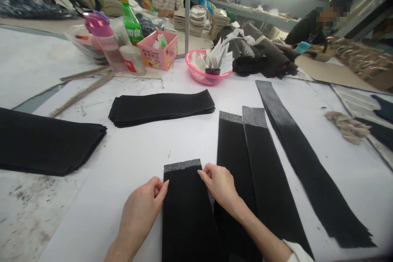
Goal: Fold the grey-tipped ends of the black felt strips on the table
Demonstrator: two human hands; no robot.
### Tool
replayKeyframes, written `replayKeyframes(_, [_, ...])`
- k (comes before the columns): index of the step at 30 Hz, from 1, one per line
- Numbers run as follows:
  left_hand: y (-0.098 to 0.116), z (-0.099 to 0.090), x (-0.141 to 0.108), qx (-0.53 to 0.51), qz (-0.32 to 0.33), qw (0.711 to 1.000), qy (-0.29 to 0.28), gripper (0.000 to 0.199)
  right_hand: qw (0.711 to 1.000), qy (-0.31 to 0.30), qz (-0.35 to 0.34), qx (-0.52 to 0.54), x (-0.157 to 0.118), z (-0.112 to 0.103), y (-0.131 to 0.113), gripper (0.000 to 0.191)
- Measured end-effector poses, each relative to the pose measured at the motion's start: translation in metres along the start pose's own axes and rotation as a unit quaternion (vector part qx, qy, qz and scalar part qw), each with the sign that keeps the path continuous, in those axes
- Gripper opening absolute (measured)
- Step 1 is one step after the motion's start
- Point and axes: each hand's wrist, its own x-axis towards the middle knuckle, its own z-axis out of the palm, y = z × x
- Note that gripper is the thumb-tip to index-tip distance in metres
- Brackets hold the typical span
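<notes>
A black fabric strip with a grey band along its far end lies in front of me on the white table. My left hand pinches its left edge just below the grey band, thumb and finger together. On the opposite edge, my right hand pinches the strip near its upper right corner. Two more black strips with grey ends, one partly under my right forearm and another overlapping it, lie to the right. Their near parts are partly hidden by my arm.
Stacks of black pieces lie at left, ahead and far right. Beyond them stand a pink basket, a pink box, a green bottle and a pink bottle. A crumpled cloth lies right. Two people sit behind.
</notes>
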Motion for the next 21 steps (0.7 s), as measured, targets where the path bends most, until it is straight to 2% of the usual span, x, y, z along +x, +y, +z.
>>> replayKeyframes(21, [0.0033,-0.0017,0.0003,-0.009,0.0,1.0,0.022,0.035,1.0,-0.001,-0.003,-0.012,0.001,0.0019,-0.001,0.031])
